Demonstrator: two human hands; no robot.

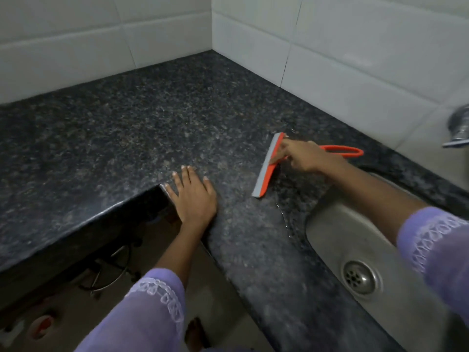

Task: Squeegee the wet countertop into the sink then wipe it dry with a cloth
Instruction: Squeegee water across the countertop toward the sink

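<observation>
Your right hand [302, 157] grips the orange squeegee [270, 165] on the wet table [127, 128], near the sink [330, 224]. Your left hand [194, 196] lies open, flat on the table edge.

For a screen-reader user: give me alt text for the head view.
A right hand presses an orange squeegee on a dark granite countertop beside a steel sink. The left hand rests flat at the counter's edge.

My right hand [303, 156] grips the orange plastic squeegee with grey rubber blade [269, 165] on the dark speckled granite countertop [127, 128]; my left hand [194, 196] lies flat beside it, palm down.
</observation>
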